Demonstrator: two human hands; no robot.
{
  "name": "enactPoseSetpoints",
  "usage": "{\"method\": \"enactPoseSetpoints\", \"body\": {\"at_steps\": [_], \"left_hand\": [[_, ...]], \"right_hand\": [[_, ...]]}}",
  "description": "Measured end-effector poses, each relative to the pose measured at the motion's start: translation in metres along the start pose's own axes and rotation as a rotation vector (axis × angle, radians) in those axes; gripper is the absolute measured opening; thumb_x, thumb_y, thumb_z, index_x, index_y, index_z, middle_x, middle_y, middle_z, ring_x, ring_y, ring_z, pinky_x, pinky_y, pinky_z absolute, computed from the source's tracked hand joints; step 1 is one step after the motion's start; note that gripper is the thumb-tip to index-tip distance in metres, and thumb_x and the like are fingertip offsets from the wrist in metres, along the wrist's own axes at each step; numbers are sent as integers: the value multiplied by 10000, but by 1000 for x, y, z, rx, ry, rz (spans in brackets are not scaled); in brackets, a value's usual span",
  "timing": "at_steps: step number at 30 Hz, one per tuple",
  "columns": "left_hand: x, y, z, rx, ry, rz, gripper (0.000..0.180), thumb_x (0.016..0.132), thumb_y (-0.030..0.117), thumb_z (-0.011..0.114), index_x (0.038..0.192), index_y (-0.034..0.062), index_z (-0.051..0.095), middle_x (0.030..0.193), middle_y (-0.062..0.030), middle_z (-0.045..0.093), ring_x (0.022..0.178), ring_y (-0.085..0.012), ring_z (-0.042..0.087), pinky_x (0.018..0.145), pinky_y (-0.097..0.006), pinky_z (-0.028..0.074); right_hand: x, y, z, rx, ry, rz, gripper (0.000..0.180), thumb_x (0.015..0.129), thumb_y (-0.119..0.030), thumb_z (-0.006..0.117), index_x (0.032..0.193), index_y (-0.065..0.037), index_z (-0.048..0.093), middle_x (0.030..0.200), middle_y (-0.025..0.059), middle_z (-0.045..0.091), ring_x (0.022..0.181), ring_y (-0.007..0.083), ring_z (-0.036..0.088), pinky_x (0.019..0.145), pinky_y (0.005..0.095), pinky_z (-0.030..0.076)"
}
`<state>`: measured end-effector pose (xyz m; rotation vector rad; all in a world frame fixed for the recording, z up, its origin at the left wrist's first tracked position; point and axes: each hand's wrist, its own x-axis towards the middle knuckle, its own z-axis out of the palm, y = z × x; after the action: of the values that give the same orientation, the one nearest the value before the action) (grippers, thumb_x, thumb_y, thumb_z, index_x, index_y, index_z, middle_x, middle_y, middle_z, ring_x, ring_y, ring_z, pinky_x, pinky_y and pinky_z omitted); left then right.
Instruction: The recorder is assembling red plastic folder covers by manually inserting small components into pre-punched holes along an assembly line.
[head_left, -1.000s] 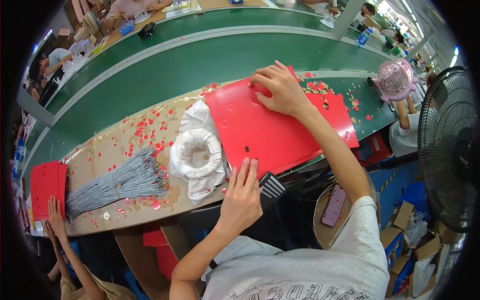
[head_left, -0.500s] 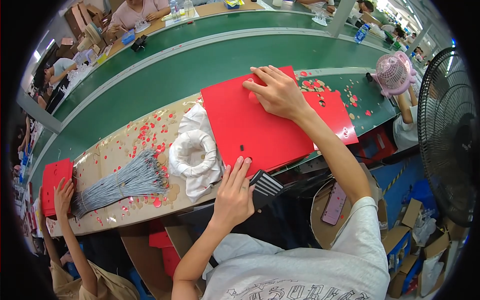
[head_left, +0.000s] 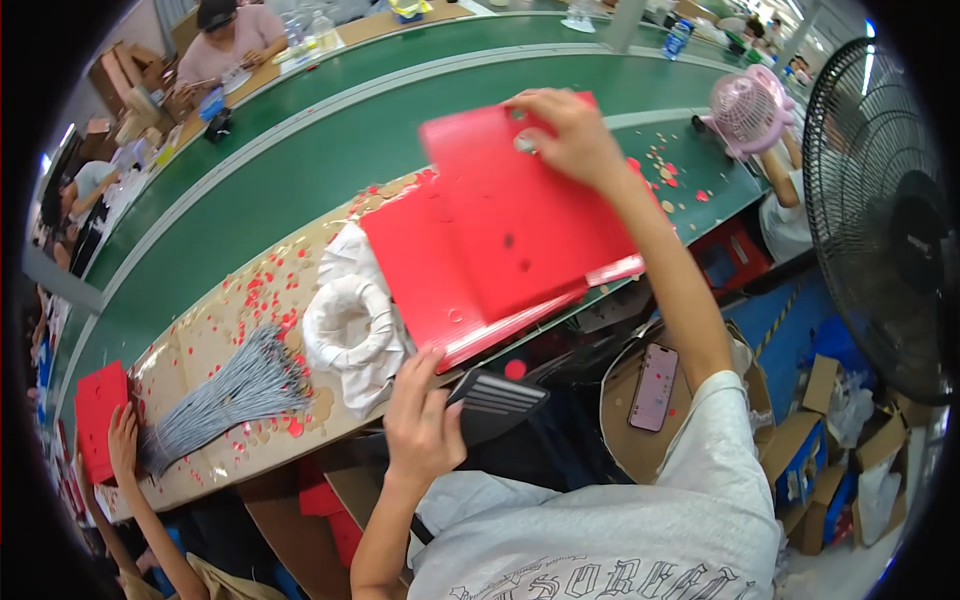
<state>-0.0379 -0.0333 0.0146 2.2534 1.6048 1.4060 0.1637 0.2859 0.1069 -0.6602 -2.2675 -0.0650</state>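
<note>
My right hand (head_left: 578,145) grips the upper edge of a red sheet (head_left: 520,225) with punched holes, its fingers beside a hole. That sheet is raised and tilted over a stack of red sheets (head_left: 405,235), blurred by motion along its left side. My left hand (head_left: 423,425) holds nothing; its fingertips are at the stack's near left corner and its thumb stands apart. Next to that thumb is a black piece with white stripes (head_left: 505,392). Left of the stack lies a rolled ring of white cloth (head_left: 350,325).
A bundle of grey wires or ties (head_left: 235,385) lies on the cardboard-covered table among red and brown discs. A co-worker's hand (head_left: 122,440) touches red sheets (head_left: 100,405) at far left. A pink fan (head_left: 745,110), large black fan (head_left: 885,220) and phone (head_left: 653,390) are at right.
My right hand has lifted a red sheet off the stack, its left side now raised. My left hand has shifted left to the stack's corner. The whole view has shifted slightly.
</note>
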Motion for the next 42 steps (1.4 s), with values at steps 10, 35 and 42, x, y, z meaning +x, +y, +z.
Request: {"method": "enactPoseSetpoints", "body": {"at_steps": [10,35,42], "left_hand": [[11,-3,-37,-253,-139,-534,121,956,83,582,891,-20,585,568,-153,447,495,-288,453,520,-396,339],[27,-19,-14,-337,27,-590,191,959,144,607,884,-26,648,673,-228,580,596,-358,609,566,-410,439],[22,-19,-23,-281,11,-568,230,947,172,601,812,-9,644,667,-238,607,650,-424,624,596,-502,453]], "right_hand": [[-155,145,-16,155,-355,700,430,793,-80,753,1204,-204,744,1273,83,696,1212,261,638,1054,340,485],[-150,-203,-2,558,-339,60,187,687,17,792,824,-21,671,1256,135,660,1238,436,522,983,500,462],[-166,-212,5,549,-257,46,270,672,-8,829,928,-84,786,1202,112,703,1203,434,597,965,477,526]]}}
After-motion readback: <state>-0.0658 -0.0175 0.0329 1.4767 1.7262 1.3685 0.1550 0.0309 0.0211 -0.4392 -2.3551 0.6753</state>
